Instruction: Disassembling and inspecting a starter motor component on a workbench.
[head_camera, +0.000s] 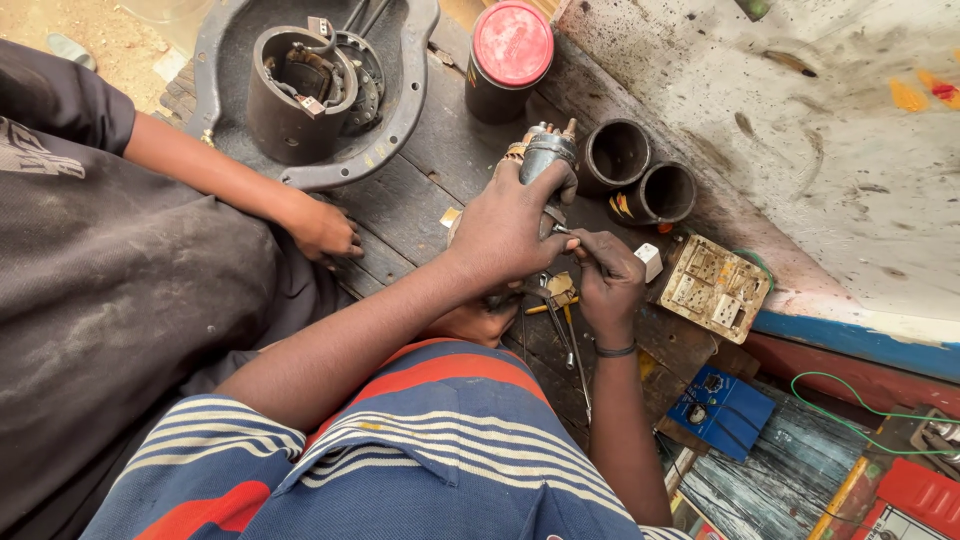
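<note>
Dark, oily wooden planks make up the workbench (410, 200) here, rough and grimy, butted up against a scuffed whitish panel (800, 130) with a blue and red edge

Left hand (505, 230) is wrapped tight around a small grey metal cylinder (548, 152), some kind of motor-ish part with copper windings and studs poking out the top end. It's held up just above the bench, roughly centre of view, right beside the two black tube sleeves (640, 175). Right hand (608, 280) is pinched shut on a thin metal tool (566, 231), tip pressed against the side of the cylinder just below the left thumb. There's a dark band on that wrist

Other stuff around:
- round black can with a red lid (510, 55), smooth plastic top, standing upright behind the cylinder
- big grey cast metal housing (400, 100), dish shaped, with a heavy steel ring and coil bits sitting in it
- beige square switch plate (715, 288) lying flat, tilted, next to a small white block (650, 262)
- blue box-shaped meter thing (722, 408) lower right, with a thin green wire (850, 420) looping past it
- couple of screwdrivers (570, 340) lying on the planks under the hands

Another person in a dusty black shirt sits on the left, their hand (322, 230) resting on the bench edge near the housing
</note>
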